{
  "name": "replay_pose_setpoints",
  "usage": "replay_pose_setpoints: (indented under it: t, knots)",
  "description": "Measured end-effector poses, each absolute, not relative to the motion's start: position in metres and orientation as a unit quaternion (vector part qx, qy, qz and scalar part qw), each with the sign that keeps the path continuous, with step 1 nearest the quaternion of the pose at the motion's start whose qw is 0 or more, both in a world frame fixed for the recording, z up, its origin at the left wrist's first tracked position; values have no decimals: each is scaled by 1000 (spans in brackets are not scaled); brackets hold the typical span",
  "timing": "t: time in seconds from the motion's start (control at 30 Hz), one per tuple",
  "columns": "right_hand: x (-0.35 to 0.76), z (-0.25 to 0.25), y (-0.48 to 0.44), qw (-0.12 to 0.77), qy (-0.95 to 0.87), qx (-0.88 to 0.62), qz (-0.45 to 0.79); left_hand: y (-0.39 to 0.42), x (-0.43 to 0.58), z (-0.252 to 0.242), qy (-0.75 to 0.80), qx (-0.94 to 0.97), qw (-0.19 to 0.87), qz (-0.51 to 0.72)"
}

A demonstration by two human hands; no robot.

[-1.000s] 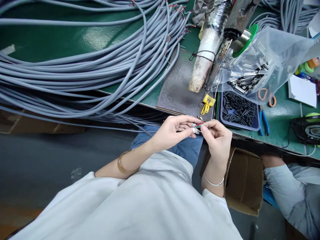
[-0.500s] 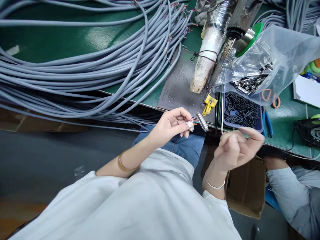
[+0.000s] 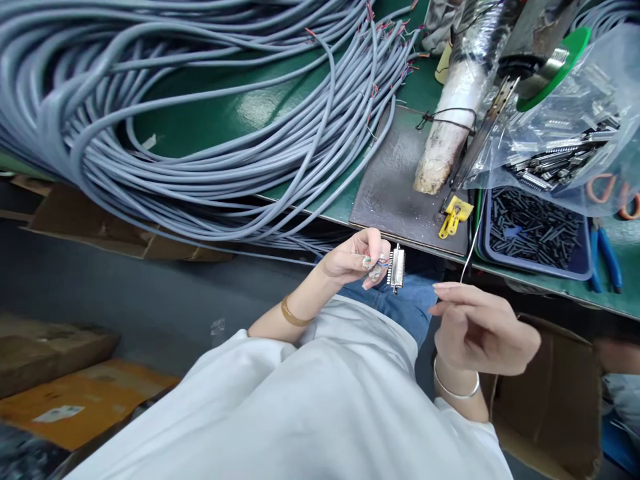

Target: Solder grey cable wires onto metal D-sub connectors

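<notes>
My left hand [image 3: 357,257] is closed, pinching thin coloured wires [image 3: 383,262] between thumb and fingers. At their end a metal D-sub connector [image 3: 397,269] stands out to the right of the fingertips, its row of solder pins facing the hand. My right hand [image 3: 483,327] is off to the right, fingers curled, with a thin silvery solder wire [image 3: 471,247] running down to its fingertips. That strand comes from the direction of a green-rimmed spool [image 3: 553,73]. The exact grip on it is partly hidden by the fingers.
Grey cables [image 3: 210,163] lie heaped on the left. A soldering iron [image 3: 483,137] beside a wrapped post [image 3: 445,147] points down over a dark board [image 3: 385,180] with a yellow clip [image 3: 455,217]. Rightward are a tray of black sleeves [image 3: 535,230], bagged connectors [image 3: 565,157] and blue-handled pliers [image 3: 607,257].
The view has shifted left, so the bench things appear further right. The connector has turned more upright in my left hand. My right hand's fingers now point left, towards the connector.
</notes>
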State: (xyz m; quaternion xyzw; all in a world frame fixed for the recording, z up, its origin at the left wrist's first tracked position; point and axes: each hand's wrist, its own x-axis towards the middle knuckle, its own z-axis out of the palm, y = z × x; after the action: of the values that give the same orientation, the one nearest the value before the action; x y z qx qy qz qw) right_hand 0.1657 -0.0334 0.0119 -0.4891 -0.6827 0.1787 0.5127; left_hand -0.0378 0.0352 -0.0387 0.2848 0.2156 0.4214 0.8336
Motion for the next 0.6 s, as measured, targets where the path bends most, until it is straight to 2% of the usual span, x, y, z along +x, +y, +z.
replay_pose_setpoints:
  t: [0.13,0.3,0.43,0.6]
  knots:
    - [152,14,-30,512,-752,-409,70,36,-37,-26,229,305,823,420]
    - [142,9,-9,515,-714,-473,-33,35,-27,-6,285,350,772,448]
    - [149,3,2,510,-701,-497,-37,32,-14,3,352,384,724,452]
    - [156,2,8,503,-697,-509,26,34,-2,9,396,391,673,487]
